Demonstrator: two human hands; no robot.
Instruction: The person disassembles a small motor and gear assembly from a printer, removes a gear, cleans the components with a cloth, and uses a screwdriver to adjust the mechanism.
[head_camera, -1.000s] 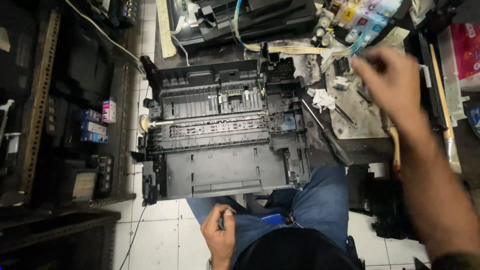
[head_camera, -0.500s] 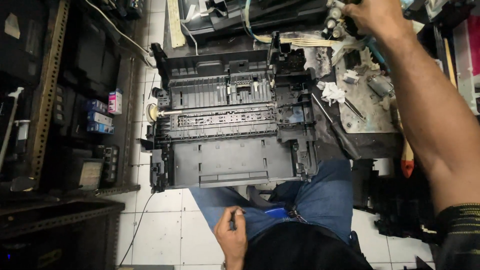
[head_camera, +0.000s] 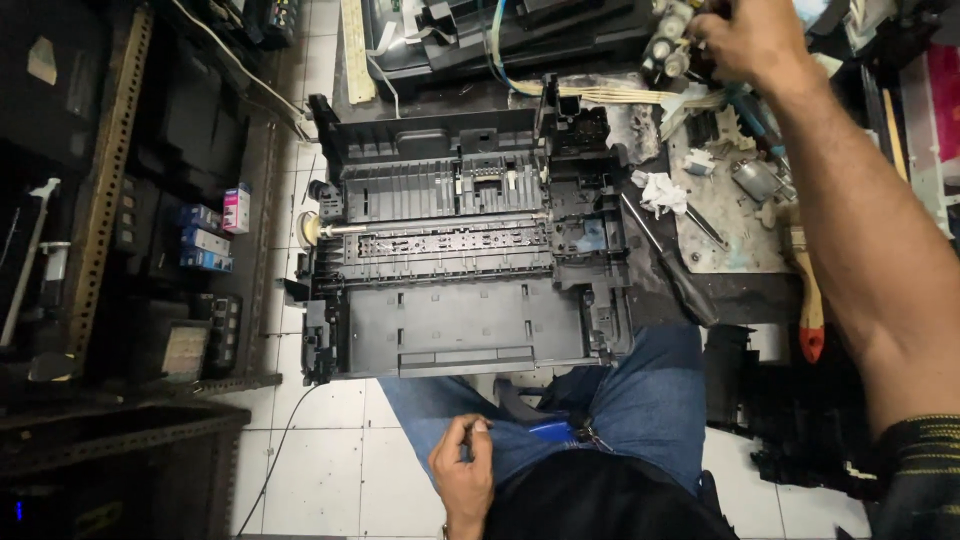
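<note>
The opened printer chassis (head_camera: 460, 250), grey and stripped of its cover, lies flat at the work surface's near edge, just above the person's knees in blue jeans (head_camera: 620, 400), so its rollers and paper path face up within easy reach. Beyond the chassis and to its right, the right hand (head_camera: 745, 40) is stretched out and curled over a cluster of small ink bottles (head_camera: 668, 50); whether it grips one I cannot tell. Below the chassis, the left hand (head_camera: 462, 470) rests on the thigh with fingers pinched narrow around something small and dark. Right of the chassis lie a long screwdriver (head_camera: 670, 260), a crumpled white tissue (head_camera: 660, 190) and an orange-handled brush (head_camera: 808, 300), parked close at hand. The bench top (head_camera: 740, 240) is stained and cluttered. Left of the chassis stand dark metal shelves (head_camera: 110, 190) with small cartridge boxes (head_camera: 205, 240), over a white tiled floor (head_camera: 340, 450).
</note>
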